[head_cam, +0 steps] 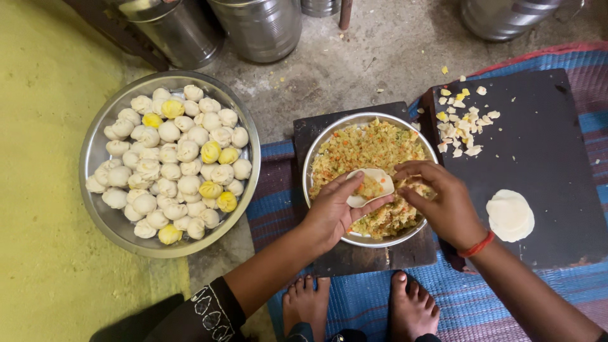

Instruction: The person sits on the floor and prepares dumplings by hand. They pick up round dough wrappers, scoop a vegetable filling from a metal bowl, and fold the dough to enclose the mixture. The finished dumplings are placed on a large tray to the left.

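A round dough wrapper (370,185) is cupped in the left hand (332,212) over the filling bowl (308,166), filling is pinched in the right hand (443,202) grip beside it, folding undone, finished dumplings (174,161) piled well left, spare wrappers (510,215) right.

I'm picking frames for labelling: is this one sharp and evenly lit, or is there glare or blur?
Head view: mostly sharp, soft even light; mild glare on the tray rim and steel drums; left hand and right hand crisp, casting only faint shadows on the filling bowl.
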